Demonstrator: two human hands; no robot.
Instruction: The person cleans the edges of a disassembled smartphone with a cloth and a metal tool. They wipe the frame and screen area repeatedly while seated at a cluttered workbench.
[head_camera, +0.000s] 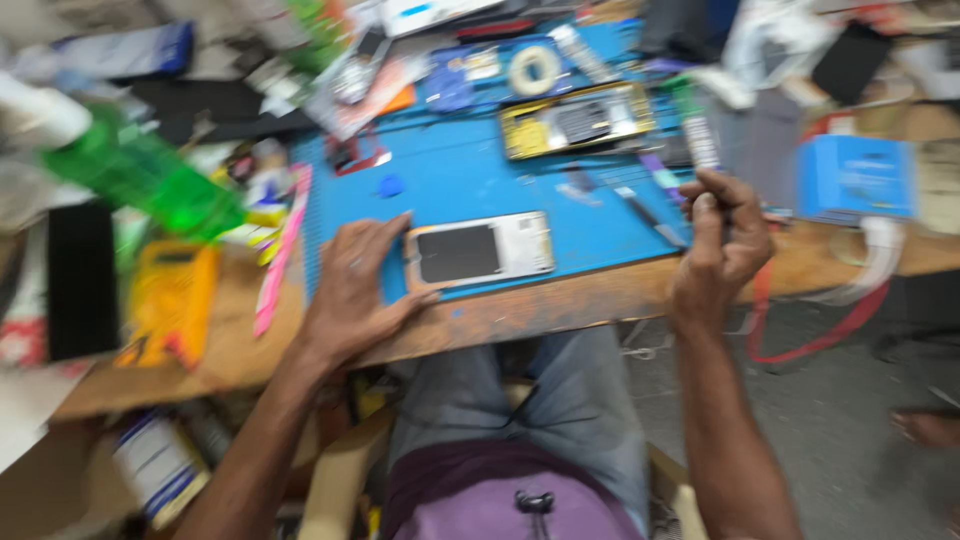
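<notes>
While held, phone (480, 250) beside left grip (350, 290)

Bright, even light, soft shadows; motion blur smears everything, heaviest left of the blue mat (470, 180).

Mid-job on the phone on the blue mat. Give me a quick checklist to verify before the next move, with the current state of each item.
1. Phone lies flat on the blue mat: ok.
2. Left hand steadies the phone's left end: ok.
3. Right hand closed on a thin tool: hand is closed, tool kind cannot tell, blurred.
4. Right hand over the phone: not ok, it is off to the right at the mat's edge.
5. Second opened phone lies apart, further back: ok.
</notes>
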